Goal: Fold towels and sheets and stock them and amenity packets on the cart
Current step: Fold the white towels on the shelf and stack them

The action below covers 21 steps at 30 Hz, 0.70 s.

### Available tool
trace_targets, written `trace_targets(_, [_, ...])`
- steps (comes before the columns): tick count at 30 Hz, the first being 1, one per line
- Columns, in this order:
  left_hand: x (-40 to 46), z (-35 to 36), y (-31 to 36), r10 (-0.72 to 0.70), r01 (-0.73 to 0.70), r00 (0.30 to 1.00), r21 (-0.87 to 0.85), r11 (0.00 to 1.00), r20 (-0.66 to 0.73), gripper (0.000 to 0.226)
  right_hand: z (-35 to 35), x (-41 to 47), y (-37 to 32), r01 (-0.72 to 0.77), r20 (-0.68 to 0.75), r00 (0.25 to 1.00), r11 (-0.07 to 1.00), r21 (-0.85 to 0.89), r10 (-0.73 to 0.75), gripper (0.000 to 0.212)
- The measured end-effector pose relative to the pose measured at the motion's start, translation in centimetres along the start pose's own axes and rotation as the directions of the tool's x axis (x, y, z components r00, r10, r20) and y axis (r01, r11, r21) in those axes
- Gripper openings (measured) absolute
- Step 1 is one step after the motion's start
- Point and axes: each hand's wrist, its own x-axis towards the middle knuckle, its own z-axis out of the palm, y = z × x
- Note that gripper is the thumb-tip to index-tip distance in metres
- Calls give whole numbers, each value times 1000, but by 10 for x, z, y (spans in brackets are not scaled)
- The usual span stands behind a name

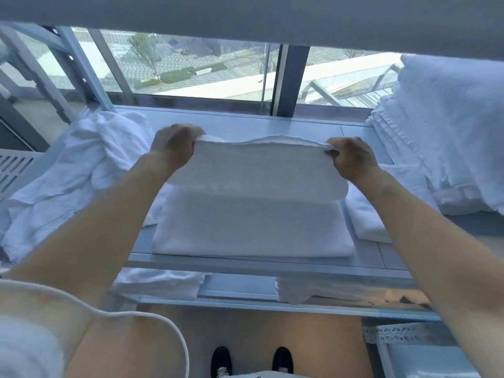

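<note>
Head view: looking down over both forearms at a pale grey table pushed right up against a big window.
Room: glass behind the table shows paving, shrubs and rooftops outside; a grey blind or ledge runs across the top; tan floor below, with two black shoes planted on it.
Surface: smooth top shelf, and a lower shelf beneath it carrying more white linen.
Towel in play: one white towel, its lower half flat on the table near the front edge, its upper half lifted and stretched taut between the hands.
Left hand: fingers curled, pinching the towel's far left corner.
Right hand: fingers curled, pinching the far right corner.
Loose pile: one rumpled heap of white cloth at the left of the table; items in it can't be counted.
Folded stack: one tall stack at the right, against the window; layers too many to count.
Small folded towel: one, just right of the towel in play, under the right forearm.
Lower shelf linen: two white bundles, one left, one right.
</note>
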Motion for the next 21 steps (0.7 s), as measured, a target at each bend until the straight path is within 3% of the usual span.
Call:
trace_targets(5, [8, -17, -3, 58, -68, 960, -27, 997, -275, 36, -29, 2, -4, 76, -262, 963, 996, 43, -62, 26])
trace_targets(9, [-52, 3, -14, 105, -127, 943, -52, 990, -317, 45, -26, -49, 2, 267, -314, 920, 962, 60, -235, 35])
trace_targets(14, [-155, 62, -10, 113, -141, 971, -122, 982, -212, 52, 30, -136, 17, 386, -138, 916, 921, 51, -376, 42])
trace_targets(17, [-204, 98, -9, 127, -134, 989, -113, 985, -69, 65, 68, -180, 24, 394, 24, 918, 917, 65, -396, 53])
trace_targets(21, [-226, 110, -15, 88, -86, 996, -160, 983, 3, 64, 84, -206, 35, 340, 92, 934, 938, 71, -346, 69])
